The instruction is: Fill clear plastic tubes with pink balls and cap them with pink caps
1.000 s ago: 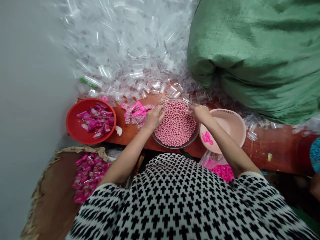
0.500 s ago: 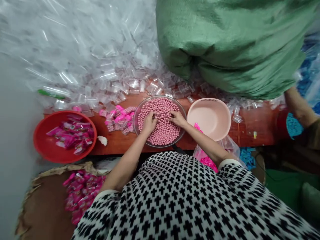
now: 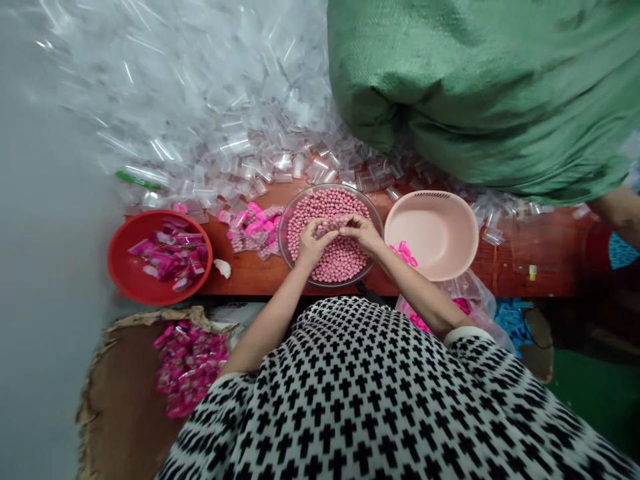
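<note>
A round clear bowl [image 3: 284, 257] full of small pink balls [image 3: 340, 267] stands on the wooden table in front of me. Over it, my left hand [image 3: 311, 248] and my right hand [image 3: 364, 235] meet with bent fingers. Between their fingertips is a small clear plastic container [image 3: 333, 223] that looks filled with pink balls; its outline blends with those behind it. Left of the bowl lie filled clear containers with bright pink parts [image 3: 257, 227]. Bright pink plastic pieces [image 3: 403, 253] lie by my right forearm, at the edge of a pale pink basin [image 3: 431, 233].
A red basin [image 3: 117, 267] holds pink-wrapped packets; more packets [image 3: 193, 367] fill a carton below. Clear empty containers [image 3: 240, 147] are heaped along the back. A green sack [image 3: 480, 100] bulges over the right side. Another person's arm [image 3: 617, 207] reaches in at far right.
My hands have come up out of the pink balls and closer together, with the clear container now between them. The whole view has shifted slightly.
</note>
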Demonstrator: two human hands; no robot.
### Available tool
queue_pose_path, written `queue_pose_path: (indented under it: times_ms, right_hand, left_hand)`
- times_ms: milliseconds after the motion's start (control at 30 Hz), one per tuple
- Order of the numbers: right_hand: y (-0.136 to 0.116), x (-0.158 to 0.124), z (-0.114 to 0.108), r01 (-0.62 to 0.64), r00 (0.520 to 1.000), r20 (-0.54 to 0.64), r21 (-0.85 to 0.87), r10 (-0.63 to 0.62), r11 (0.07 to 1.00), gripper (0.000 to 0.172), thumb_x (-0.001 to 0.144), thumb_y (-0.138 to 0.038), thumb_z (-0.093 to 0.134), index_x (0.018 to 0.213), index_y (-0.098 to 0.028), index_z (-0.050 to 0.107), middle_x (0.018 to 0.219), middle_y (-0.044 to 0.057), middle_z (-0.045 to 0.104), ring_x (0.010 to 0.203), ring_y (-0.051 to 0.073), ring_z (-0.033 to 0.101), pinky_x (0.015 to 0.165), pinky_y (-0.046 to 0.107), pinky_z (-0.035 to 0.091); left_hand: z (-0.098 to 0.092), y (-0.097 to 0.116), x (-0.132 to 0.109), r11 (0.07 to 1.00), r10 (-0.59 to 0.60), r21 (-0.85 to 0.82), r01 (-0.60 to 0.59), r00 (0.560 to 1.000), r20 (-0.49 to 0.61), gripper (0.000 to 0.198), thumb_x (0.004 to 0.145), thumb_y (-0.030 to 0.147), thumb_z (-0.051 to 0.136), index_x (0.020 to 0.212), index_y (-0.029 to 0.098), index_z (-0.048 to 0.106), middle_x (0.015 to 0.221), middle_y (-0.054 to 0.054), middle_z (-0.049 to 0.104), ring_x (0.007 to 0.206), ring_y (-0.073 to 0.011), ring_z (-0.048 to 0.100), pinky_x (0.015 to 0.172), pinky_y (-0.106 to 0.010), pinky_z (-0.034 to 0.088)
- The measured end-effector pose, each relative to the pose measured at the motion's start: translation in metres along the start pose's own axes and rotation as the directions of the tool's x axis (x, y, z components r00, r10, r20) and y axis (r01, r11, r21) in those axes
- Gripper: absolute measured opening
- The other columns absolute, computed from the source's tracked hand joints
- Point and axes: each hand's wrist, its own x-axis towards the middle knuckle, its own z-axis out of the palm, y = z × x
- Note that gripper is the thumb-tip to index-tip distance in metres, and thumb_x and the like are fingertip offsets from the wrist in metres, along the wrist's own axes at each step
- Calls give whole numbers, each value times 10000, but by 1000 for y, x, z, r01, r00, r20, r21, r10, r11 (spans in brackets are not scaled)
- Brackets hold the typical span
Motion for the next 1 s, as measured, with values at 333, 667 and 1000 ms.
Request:
queue_pose_path:
  times_ms: [333,667,1000]
  right_hand:
    - [-13,-1,-7,158,987,47,-341,-151,927,322,602,-340,808,817,-177,632,813,-20,649,772,140,600,790,306,510]
    - [-8,-92,-83,4,949,-182,-808,-257,589,208,859,-261,580,1023,-178,675,1039,59,702,931,173,638,873,296,484]
    - [4,-104,-173,-445,895,-444,-895,44,34,277,890,-248,508,1098,-144,657,1149,185,657,997,273,630,853,355,458]
  left_hand:
    - [16,1,5,948,-65,-313,56,998,-17,438,572,375,860,838,192,565,773,37,609,709,-104,610,682,-216,512]
    - [13,14,-19,946,-161,-285,157,987,11,470,598,415,852,954,209,626,979,-19,675,850,-165,680,733,-294,609]
    - [29,13,-31,953,-157,-251,171,985,75,437,612,438,843,927,199,656,965,-36,681,895,-168,679,783,-308,600]
